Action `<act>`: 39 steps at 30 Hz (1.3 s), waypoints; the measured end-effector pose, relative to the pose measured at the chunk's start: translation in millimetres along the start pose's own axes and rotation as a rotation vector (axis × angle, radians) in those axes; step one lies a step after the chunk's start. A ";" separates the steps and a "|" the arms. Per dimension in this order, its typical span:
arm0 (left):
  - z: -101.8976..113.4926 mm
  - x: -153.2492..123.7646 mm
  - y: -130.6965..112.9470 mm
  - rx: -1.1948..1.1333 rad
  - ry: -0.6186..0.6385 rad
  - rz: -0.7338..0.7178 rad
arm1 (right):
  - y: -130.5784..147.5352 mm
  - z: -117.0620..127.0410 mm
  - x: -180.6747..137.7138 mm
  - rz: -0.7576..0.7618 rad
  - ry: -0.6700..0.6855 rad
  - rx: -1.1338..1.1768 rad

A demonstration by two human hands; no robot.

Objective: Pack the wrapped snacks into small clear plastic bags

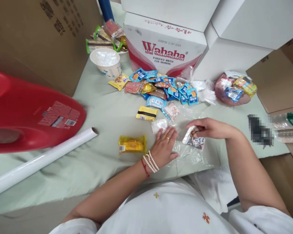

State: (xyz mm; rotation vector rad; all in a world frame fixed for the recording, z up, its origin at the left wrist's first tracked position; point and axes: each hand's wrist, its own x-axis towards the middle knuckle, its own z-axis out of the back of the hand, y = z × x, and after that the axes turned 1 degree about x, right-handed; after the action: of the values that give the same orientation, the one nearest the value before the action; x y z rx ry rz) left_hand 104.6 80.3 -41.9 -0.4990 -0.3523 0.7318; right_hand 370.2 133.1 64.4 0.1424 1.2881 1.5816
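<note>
My left hand (164, 146) lies flat with fingers spread on a clear plastic bag (189, 154) on the pale green cloth, touching a small white packet (159, 124) at its fingertips. My right hand (207, 127) is closed in a pinch on a small snack packet (193, 139) with a white and dark wrapper, holding it at the bag's mouth. A yellow snack packet (132, 144) lies just left of my left hand. Beyond both hands sits a pile of blue, red and yellow snack packets (161, 89), with a yellow and black packet (146, 113) near it.
A paper cup (105, 63) and a bowl of snacks (107, 35) stand at the back left. A Wahaha water carton (163, 45) and white boxes (234, 39) line the back. A red plastic stool (27, 110) and a white roll (41, 159) lie left. A pink plate of snacks (234, 89) sits right.
</note>
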 end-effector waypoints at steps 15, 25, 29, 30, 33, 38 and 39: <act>-0.4 -2.2 -1.2 0.204 -0.024 0.162 | 68.6 -26.4 149.7 0.192 -0.587 -0.985; 3.7 -2.3 -0.6 0.188 -0.047 0.190 | 46.3 -11.3 77.1 0.335 -0.832 -0.726; 4.3 -1.3 -1.0 0.171 -0.048 0.203 | 14.9 -47.5 -3.7 0.293 -1.028 -0.687; 4.6 -1.0 -1.3 0.167 -0.051 0.206 | 5.3 -60.6 -17.6 0.266 -1.011 -0.724; 6.3 -0.6 -2.9 0.146 -0.063 0.211 | -18.6 -92.9 -41.6 0.147 -0.722 -0.789; 9.1 0.6 -3.8 0.132 -0.112 0.186 | -21.0 -91.0 -38.2 0.079 -0.517 -0.779; 9.0 1.1 -3.3 0.141 -0.111 0.181 | -17.8 -85.6 -33.5 0.105 -0.487 -0.799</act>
State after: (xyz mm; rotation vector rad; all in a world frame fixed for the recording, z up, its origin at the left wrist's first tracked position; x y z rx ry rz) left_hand 102.9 81.8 -32.5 -0.3609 -0.3589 0.9549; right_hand 341.6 50.2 31.2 0.0804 0.2334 1.8878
